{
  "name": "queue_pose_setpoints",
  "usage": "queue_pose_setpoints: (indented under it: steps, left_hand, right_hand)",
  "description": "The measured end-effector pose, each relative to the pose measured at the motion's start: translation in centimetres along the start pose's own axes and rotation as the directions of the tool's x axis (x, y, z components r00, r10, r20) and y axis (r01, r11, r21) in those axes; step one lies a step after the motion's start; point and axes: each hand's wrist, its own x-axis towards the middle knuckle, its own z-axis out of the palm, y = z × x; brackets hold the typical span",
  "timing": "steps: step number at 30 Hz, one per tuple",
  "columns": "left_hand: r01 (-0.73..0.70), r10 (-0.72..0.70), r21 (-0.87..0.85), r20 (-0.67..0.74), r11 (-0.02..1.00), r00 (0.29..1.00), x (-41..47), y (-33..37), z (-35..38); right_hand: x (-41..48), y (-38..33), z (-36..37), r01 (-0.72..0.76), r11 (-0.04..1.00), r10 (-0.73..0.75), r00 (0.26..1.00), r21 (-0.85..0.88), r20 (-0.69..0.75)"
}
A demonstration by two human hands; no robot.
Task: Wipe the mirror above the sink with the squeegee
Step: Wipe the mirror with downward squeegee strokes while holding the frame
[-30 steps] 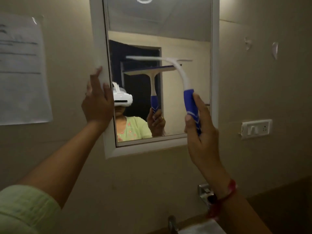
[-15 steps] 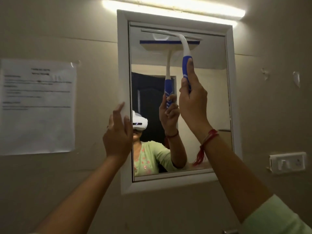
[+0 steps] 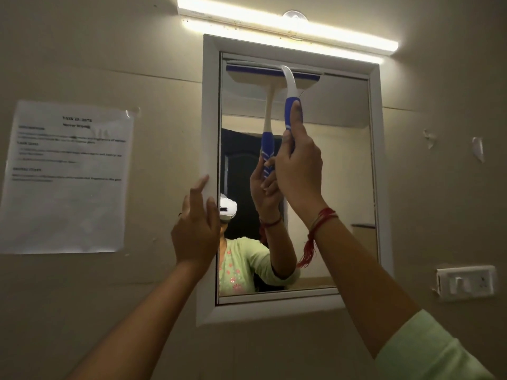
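A white-framed mirror (image 3: 343,187) hangs on the beige wall. My right hand (image 3: 299,168) is shut on the blue grip of a white and blue squeegee (image 3: 291,89). Its blade lies flat against the glass at the very top edge of the mirror, spanning the left and middle of it. My left hand (image 3: 196,229) rests with fingers spread against the mirror's left frame, about halfway up, holding nothing. The glass reflects the squeegee, both arms and a person in a green top.
A lit tube light (image 3: 288,26) runs above the mirror. A printed paper sheet (image 3: 68,176) is taped to the wall on the left. A white switch plate (image 3: 465,283) sits at lower right. Bits of torn tape (image 3: 478,149) stick to the wall on the right.
My right hand has carried the squeegee from mid-mirror up to the top edge of the glass. The view tilted up, so the sink fittings dropped out of sight. My left hand stayed on the frame.
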Motion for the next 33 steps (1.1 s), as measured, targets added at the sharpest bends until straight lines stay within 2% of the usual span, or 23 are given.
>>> queue_pose_setpoints:
  steps: [11,33]
  left_hand:
    - [0.017,-0.017,-0.006,-0.011,1.0,1.0,-0.1,-0.1,0.0]
    - [0.003,-0.003,-0.049,0.016,0.999,1.0,0.0,-0.5,-0.1]
  right_hand:
    - [-0.4,-0.7,1.7,0.001,0.997,-0.004,1.0,-0.078,-0.031]
    - [-4.2,-0.4,0.5,0.014,0.988,-0.003,0.997,-0.152,0.072]
